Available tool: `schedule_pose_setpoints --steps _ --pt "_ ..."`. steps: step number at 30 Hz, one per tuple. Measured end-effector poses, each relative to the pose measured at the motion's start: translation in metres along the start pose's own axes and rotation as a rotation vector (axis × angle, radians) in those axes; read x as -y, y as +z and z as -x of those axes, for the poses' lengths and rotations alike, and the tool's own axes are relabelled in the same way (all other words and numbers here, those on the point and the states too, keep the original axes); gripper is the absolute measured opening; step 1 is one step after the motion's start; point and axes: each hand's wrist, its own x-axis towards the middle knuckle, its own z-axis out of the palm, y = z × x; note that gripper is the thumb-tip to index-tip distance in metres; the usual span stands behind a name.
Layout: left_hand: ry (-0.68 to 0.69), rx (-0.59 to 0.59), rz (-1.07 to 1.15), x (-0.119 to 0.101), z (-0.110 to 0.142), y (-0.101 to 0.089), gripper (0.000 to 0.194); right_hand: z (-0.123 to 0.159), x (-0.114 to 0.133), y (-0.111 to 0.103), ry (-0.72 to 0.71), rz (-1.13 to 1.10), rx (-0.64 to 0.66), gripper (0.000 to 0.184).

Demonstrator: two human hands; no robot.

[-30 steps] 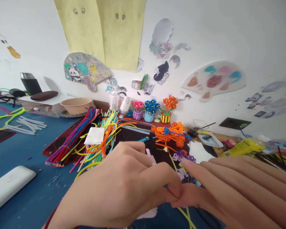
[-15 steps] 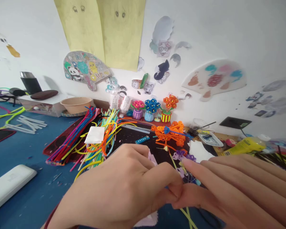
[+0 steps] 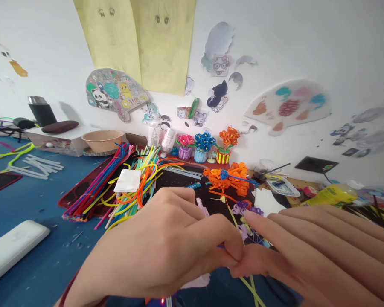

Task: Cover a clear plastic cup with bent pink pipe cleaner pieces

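Note:
My left hand (image 3: pixel 166 243) is closed in a pinch, its thumb and forefinger pressed together in front of me. Whatever lies between those fingertips is hidden. My right hand (image 3: pixel 310 251) has its fingers stretched out, and its thumb tip touches the left fingertips; nothing shows between its own fingers. Pale yellow-green stems (image 3: pixel 252 292) emerge below the right thumb. Beyond the hands lie purple looped flowers (image 3: pixel 243 207) and a heap of orange fuzzy flowers (image 3: pixel 240 175) with a blue one (image 3: pixel 224 174). A pale lilac piece (image 3: pixel 196 281) is partly covered by my left hand.
Bundled coloured pipe cleaners (image 3: pixel 99 183) and a folded white paper (image 3: pixel 127 181) lie left of centre. Three small flower pots (image 3: pixel 200 156) stand along the wall. A white case (image 3: pixel 17 251) rests at left, a yellow bottle (image 3: pixel 331 195) at right. A blue lighter (image 3: pixel 194 185) lies behind my left hand.
Over the last half second my left hand's knuckles have tipped up slightly, covering more of the blue lighter. A small red light now shows at the bottom edge. The right hand has hardly moved.

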Motion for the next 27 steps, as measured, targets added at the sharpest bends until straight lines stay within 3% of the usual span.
schedule_pose_setpoints --steps 6,12,19,27 --pt "0.018 -0.041 -0.016 -0.0020 0.0002 0.0026 0.011 -0.0013 0.0034 0.0026 0.062 -0.129 0.007 0.013" --pt "0.032 -0.049 -0.024 -0.0025 -0.0025 0.0028 0.014 -0.0060 0.0048 0.0035 0.094 -0.139 -0.014 0.019" --pt "0.027 -0.010 -0.008 -0.0036 -0.0011 0.0003 0.012 -0.0007 0.0030 0.0012 0.089 -0.139 -0.005 0.013" --pt "0.019 -0.017 -0.008 -0.0022 0.0005 -0.0005 0.012 -0.0028 0.0059 0.0014 0.189 -0.152 -0.036 0.010"
